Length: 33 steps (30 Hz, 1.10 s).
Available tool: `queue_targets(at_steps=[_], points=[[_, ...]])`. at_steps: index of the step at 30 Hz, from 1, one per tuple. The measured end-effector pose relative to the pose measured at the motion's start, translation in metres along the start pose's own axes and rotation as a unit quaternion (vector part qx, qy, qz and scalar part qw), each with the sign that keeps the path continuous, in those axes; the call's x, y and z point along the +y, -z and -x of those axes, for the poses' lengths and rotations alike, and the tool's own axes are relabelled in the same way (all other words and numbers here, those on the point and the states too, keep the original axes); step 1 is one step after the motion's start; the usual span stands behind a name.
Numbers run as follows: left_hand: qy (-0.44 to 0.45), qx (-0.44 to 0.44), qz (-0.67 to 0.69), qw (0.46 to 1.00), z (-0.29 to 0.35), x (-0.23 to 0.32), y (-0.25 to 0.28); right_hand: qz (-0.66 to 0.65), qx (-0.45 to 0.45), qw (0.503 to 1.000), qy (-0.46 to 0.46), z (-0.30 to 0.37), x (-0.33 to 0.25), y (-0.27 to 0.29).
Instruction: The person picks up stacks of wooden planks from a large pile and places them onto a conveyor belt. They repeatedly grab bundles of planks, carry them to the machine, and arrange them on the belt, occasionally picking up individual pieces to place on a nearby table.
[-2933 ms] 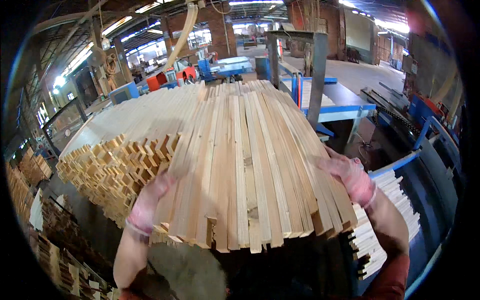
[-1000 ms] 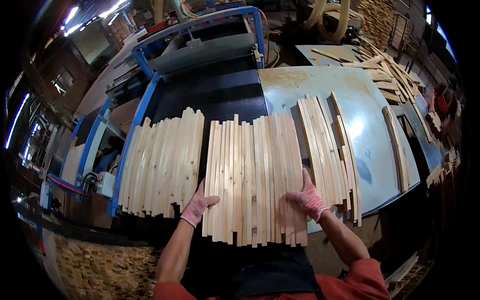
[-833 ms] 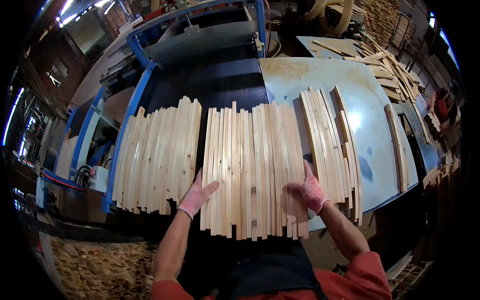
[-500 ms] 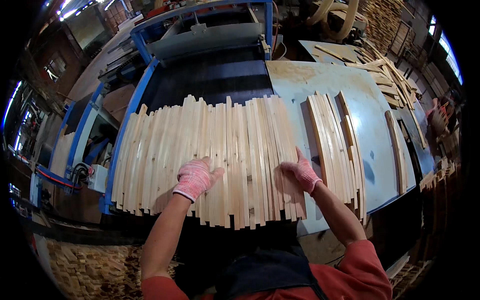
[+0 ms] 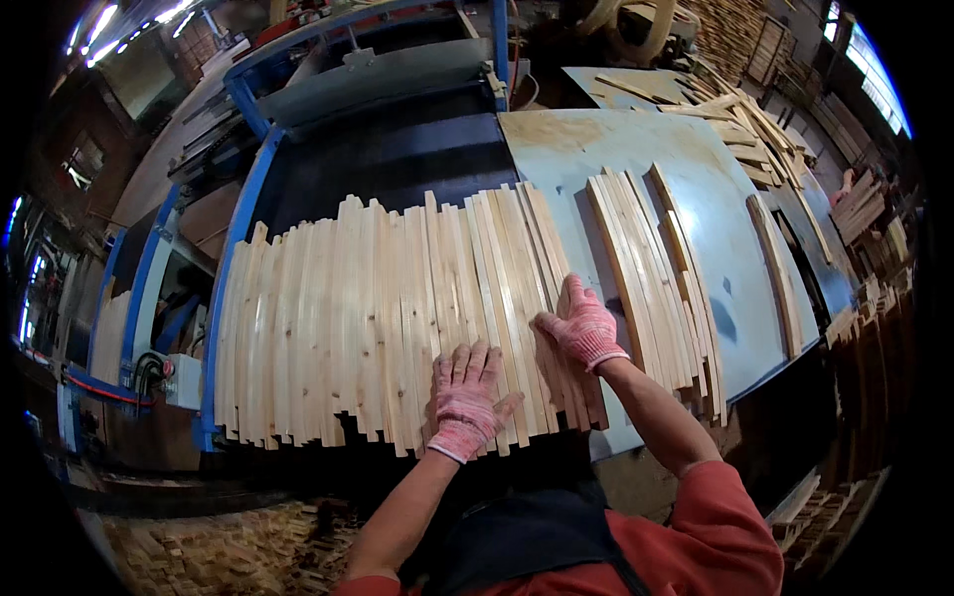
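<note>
A broad row of pale wooden strips (image 5: 338, 318) lies side by side, their near ends uneven. My left hand (image 5: 465, 402), in a pink-and-white knitted glove, rests flat on the strips toward their near ends, fingers stretched out and thumb apart. At the row's right side is my right hand (image 5: 581, 326), gloved alike. Its thumb points left over the strips and its fingers extend away along the outermost ones; their undersides are hidden. Neither hand is wrapped around a strip. Right of that hand, a smaller group of strips (image 5: 641, 278) lies apart on the grey-blue metal table (image 5: 556, 149).
A blue-framed machine (image 5: 378, 74) with a dark bed (image 5: 397, 149) stands beyond the row. One loose strip (image 5: 775, 273) lies near the table's right edge. Scrap strips (image 5: 755, 129) are heaped at the far right. A grey control box (image 5: 183, 381) sits at left.
My left hand has slid right and nearer to me, and its fingers now lie flat. My right hand stays at the row's right side. The whole view has shifted slightly.
</note>
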<state>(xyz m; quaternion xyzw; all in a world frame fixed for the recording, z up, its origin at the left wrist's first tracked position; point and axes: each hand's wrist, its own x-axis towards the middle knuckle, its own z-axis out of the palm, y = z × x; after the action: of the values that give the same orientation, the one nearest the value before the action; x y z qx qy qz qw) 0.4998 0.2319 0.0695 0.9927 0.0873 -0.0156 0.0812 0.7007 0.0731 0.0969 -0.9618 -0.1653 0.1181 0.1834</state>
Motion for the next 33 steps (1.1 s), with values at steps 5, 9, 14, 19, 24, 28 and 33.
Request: queue_targets(at_steps=[5, 9, 14, 19, 24, 28, 33], points=[[-0.004, 0.003, 0.003, 1.0, 0.0, 0.005, -0.001, -0.04, 0.024, 0.999, 0.024, -0.014, 0.024, -0.014], [-0.002, 0.02, -0.001, 1.0, 0.0, 0.002, -0.007, 0.022, -0.014, 1.0, 0.006, -0.01, 0.014, 0.012], [-0.007, 0.02, 0.016, 1.0, 0.0, 0.002, -0.003, 0.111, -0.017, 0.993, -0.038, 0.001, 0.042, 0.032], [0.003, 0.003, 0.012, 1.0, -0.001, 0.001, -0.014, 0.161, 0.009, 0.985, 0.059, 0.007, 0.027, 0.055], [0.058, 0.014, 0.029, 0.998, 0.0, 0.021, -0.018, 0.012, 0.05, 0.961, 0.273, -0.071, -0.044, 0.038], [0.068, 0.031, 0.053, 0.996, 0.003, 0.021, -0.015, -0.001, 0.02, 0.945, 0.327, -0.185, -0.109, -0.024], [0.079, 0.039, 0.088, 0.992, 0.0, 0.021, -0.023, 0.111, 0.101, 0.924, 0.353, -0.244, -0.134, -0.088]])
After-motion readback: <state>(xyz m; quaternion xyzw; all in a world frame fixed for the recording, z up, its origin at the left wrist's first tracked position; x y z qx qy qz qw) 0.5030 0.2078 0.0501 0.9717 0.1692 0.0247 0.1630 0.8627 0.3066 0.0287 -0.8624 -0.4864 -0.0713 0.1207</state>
